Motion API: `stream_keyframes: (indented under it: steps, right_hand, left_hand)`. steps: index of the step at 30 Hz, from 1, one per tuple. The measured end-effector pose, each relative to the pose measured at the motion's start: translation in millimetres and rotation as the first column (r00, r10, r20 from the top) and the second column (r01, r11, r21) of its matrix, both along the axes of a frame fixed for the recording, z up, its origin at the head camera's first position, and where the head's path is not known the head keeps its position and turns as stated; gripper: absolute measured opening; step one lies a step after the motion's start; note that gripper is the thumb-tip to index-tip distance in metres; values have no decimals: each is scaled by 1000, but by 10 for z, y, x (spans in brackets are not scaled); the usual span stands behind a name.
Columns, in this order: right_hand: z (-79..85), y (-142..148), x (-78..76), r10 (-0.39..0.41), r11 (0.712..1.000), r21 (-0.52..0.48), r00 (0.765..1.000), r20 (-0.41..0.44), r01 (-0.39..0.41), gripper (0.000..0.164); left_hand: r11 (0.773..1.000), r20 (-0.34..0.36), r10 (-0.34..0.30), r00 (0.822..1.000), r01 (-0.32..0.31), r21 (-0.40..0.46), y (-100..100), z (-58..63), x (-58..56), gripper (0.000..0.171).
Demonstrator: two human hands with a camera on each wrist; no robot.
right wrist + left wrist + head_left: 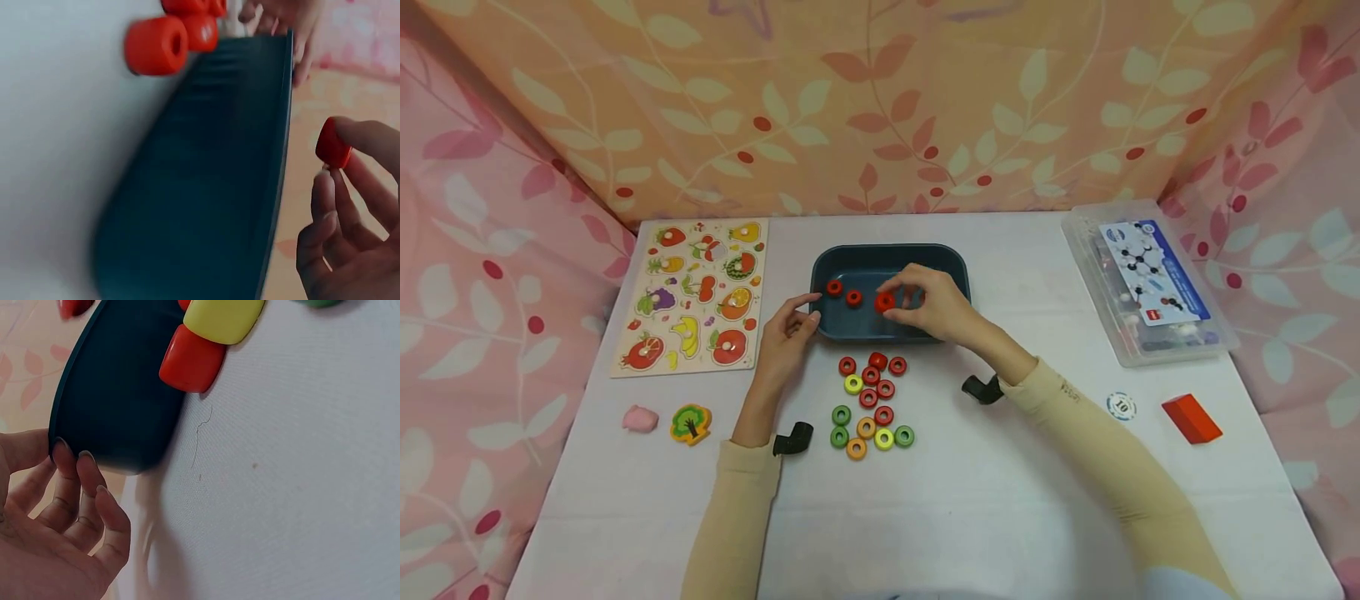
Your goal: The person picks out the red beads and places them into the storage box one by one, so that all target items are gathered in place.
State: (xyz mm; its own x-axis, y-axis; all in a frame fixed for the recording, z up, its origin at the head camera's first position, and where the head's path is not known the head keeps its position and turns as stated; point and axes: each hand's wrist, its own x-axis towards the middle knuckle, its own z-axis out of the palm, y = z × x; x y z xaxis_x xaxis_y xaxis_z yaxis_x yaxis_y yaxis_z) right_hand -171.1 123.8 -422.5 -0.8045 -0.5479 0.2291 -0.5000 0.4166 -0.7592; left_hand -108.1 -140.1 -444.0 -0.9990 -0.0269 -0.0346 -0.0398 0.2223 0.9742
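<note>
A dark blue tray (891, 333) stands mid-table with two red beads, one red ring bead (834, 288) at its left and another red bead (853, 298) beside it. Above the tray's floor my right hand (936, 304) pinches a red ring bead (334, 144) between thumb and fingers. My left hand (786, 337) holds the tray's left end by the rim, fingertips (87, 456) against the outer wall. In front of the tray lie several loose ring beads: red (885, 389), yellow (883, 438), orange (856, 449) and green (904, 436).
A fruit puzzle board (700, 292) lies at the left, with a pink figure (640, 418) and a tree piece (690, 423) before it. On the right are a clear plastic case (1150, 283), a round chip (1121, 406) and a red block (1192, 418). Patterned curtains (880, 108) enclose the table.
</note>
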Motion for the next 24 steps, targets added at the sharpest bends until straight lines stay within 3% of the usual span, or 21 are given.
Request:
stream_keyframes:
  steps: [5, 11, 18, 24]
  right_hand:
    - [-136, -191, -279, -122, 989, 87, 990, 65, 116, 30]
    - [-331, -307, -456, -154, 972, 200, 978, 144, 124, 29]
    - [-409, -374, -483, -129, 961, 267, 976, 174, 79, 28]
    - [-424, -387, -454, -27, 990, 137, 958, 285, -13, 36]
  left_hand:
    - [1000, 0, -4, 1000, 4, 7, -14, -18, -8, 36]
    - [1000, 0, -12, 1000, 12, 12, -21, -12, -4, 36]
    - [1000, 4, -14, 1000, 14, 12, -23, -10, -1, 36]
    - [1000, 12, -12, 1000, 12, 14, -24, -2, 1, 37]
